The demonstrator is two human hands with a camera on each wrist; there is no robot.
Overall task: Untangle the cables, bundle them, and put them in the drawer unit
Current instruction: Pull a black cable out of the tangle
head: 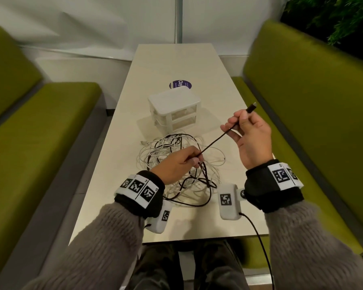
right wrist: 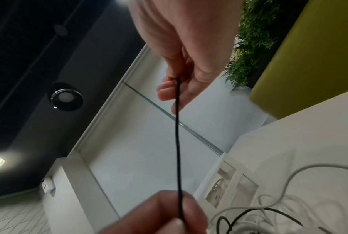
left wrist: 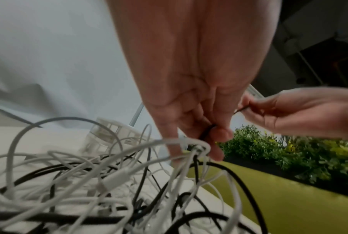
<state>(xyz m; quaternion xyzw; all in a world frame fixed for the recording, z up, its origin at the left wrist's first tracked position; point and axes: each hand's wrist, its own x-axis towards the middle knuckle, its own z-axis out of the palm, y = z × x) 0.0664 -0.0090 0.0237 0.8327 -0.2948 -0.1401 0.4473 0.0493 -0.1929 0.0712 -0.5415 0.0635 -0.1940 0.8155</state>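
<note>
A tangle of white and black cables [head: 176, 164] lies on the cream table [head: 176, 63], just in front of the white drawer unit [head: 174, 108]. A black cable [head: 213, 143] runs taut between both hands above the heap. My left hand [head: 182, 162] pinches it low over the tangle [left wrist: 89, 182]. My right hand [head: 245, 135] pinches it near its plug end [head: 252, 107], which sticks up past the fingers. In the right wrist view the black cable [right wrist: 178, 142] runs straight from my right hand's fingers [right wrist: 169, 91] down to my left hand [right wrist: 159, 213].
Green bench seats [head: 50, 132] flank the table on both sides. A round purple sticker [head: 179, 84] lies behind the drawer unit. A plant hedge [left wrist: 289, 155] tops the right bench. Bare tabletop shows beyond the unit and at the near edge.
</note>
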